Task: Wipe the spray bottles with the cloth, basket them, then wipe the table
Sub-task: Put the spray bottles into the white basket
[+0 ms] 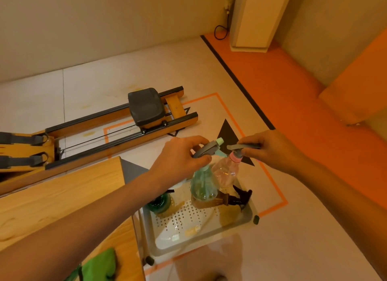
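Observation:
My left hand grips the grey trigger head of a teal spray bottle. My right hand pinches the grey trigger head of a clear pinkish spray bottle. Both bottles stand upright at the far end of a white perforated basket on the floor beside the wooden table. A brown bottle with a black sprayer lies on its side in the basket. A dark green bottle sits at the basket's left end. The green cloth lies on the table's near edge.
A wooden rowing machine with a black seat stretches across the floor behind the table. Orange tape lines and black triangles mark the pale floor. An orange floor strip and a white column lie to the right.

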`<state>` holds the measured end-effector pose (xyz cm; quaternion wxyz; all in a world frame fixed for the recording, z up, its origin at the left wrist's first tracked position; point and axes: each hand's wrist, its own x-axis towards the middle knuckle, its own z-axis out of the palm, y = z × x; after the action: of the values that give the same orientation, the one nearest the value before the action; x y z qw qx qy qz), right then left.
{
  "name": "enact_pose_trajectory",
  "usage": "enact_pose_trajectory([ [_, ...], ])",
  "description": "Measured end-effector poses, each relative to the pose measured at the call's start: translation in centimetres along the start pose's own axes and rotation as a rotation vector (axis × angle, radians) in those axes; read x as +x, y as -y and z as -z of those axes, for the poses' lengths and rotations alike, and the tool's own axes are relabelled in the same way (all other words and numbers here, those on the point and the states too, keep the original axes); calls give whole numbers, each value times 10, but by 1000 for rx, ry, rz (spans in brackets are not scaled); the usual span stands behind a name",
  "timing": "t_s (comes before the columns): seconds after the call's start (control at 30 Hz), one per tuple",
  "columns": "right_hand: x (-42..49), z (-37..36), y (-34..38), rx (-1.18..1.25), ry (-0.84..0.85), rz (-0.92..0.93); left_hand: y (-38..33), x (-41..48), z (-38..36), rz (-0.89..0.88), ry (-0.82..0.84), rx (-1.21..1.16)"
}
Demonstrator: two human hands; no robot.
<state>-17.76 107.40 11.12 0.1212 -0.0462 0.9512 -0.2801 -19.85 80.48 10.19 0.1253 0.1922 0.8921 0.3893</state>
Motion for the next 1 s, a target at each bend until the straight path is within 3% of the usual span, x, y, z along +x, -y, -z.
enact_pose_trajectory([
  [0.2,-8,-26,17,71,23,10,10,-38,5,25,69,77],
  [0.6,-29,-114,65,171,162,249,60,-125,18,61,64,271],
  [1.0,-33,-172,87,40,244,206,102,-156,0,148,66,317],
])
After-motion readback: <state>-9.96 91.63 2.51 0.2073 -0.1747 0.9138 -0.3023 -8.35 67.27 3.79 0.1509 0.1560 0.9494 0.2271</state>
